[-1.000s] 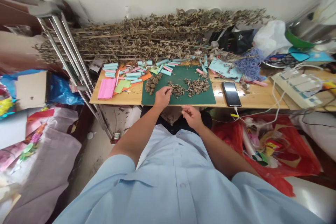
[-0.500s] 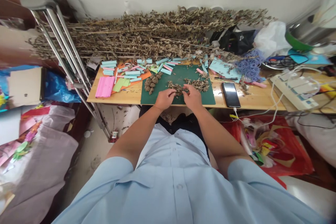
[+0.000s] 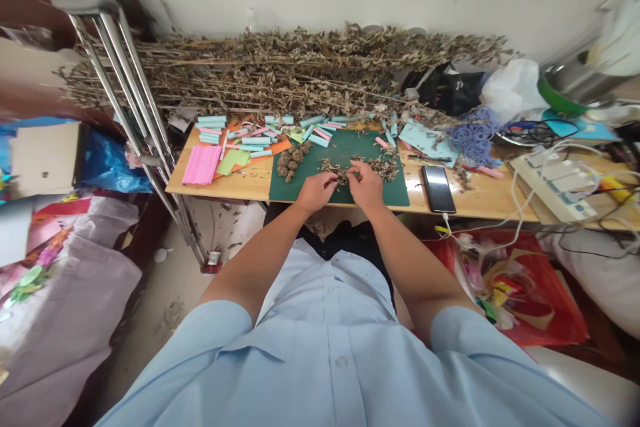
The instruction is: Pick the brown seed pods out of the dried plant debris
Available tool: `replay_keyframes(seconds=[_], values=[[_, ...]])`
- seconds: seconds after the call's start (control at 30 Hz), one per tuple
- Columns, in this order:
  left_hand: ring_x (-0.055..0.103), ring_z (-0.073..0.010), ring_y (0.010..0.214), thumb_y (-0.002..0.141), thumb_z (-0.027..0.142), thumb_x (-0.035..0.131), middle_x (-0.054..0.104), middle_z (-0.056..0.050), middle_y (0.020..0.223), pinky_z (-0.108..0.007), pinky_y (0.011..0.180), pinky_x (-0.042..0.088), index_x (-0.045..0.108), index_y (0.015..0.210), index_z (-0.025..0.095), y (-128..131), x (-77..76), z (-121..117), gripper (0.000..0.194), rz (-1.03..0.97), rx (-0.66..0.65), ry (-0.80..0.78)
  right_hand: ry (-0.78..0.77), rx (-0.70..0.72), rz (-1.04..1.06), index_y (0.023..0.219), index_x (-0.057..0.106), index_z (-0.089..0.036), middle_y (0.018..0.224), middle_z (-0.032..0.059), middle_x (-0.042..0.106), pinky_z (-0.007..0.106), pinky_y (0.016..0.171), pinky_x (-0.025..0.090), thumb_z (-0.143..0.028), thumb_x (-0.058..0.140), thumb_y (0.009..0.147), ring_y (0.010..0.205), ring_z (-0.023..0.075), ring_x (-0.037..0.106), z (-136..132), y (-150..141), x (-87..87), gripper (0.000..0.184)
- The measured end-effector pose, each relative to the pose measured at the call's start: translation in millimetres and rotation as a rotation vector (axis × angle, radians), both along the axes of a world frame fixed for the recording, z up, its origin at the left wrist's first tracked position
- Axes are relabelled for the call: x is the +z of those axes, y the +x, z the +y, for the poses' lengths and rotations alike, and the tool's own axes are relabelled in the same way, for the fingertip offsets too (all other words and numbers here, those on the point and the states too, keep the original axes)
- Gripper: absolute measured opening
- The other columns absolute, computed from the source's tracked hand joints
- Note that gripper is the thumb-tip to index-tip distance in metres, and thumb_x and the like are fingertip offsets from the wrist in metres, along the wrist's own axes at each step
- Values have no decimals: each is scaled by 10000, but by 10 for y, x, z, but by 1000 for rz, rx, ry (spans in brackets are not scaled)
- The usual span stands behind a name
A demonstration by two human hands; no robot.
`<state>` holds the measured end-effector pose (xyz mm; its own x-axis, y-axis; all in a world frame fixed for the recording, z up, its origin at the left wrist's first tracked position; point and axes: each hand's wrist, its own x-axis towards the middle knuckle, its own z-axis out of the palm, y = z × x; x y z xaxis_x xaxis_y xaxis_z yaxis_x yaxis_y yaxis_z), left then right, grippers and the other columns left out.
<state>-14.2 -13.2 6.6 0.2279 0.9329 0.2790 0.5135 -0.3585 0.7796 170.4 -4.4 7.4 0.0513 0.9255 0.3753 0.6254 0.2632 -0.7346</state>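
Note:
My left hand (image 3: 316,191) and my right hand (image 3: 365,185) sit close together at the near edge of a green cutting mat (image 3: 340,195). Their fingertips pinch a tuft of crumbled dried plant matter (image 3: 340,173) between them. That loose brown material spreads to the right as a heap (image 3: 385,169). To the left lies a separate pile of small round dried seed heads (image 3: 291,163), apart from both hands. Dried stalks with brown pods (image 3: 280,70) lie in a long bundle behind the mat.
The wooden table (image 3: 240,193) holds pale blue paper rolls (image 3: 253,147), pink paper strips (image 3: 201,165), and a black phone (image 3: 439,189) on a cable. A power strip (image 3: 553,187) and blue yarn (image 3: 473,137) are at right. Metal crutches (image 3: 130,87) lean at left; a red bag (image 3: 530,300) is below right.
Since the oldest frame, my right hand has moved up from above my lap onto the mat beside my left hand. Both hands have stayed together at the tuft over the last half second.

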Motion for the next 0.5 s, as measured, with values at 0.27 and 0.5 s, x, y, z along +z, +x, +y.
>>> replay_keyframes(seconds=[0.27, 0.5], values=[[720, -176, 872, 900, 207, 667, 775, -57, 970, -289, 858, 562, 739, 1099, 180, 5, 12, -14, 214, -13, 13, -33, -141, -52, 297, 1214, 650, -191, 920, 29, 724, 305, 648, 493, -375, 672, 795, 609, 131, 527, 93, -26, -59, 458], [710, -197, 939, 965, 247, 590, 767, -83, 1085, -309, 922, 536, 687, 1260, 195, 19, 23, 9, 315, -22, 23, 13, -71, 77, 125, 1273, 634, -207, 939, 29, 730, 310, 674, 524, -325, 611, 857, 583, 123, 526, -33, -67, -13, 433]])
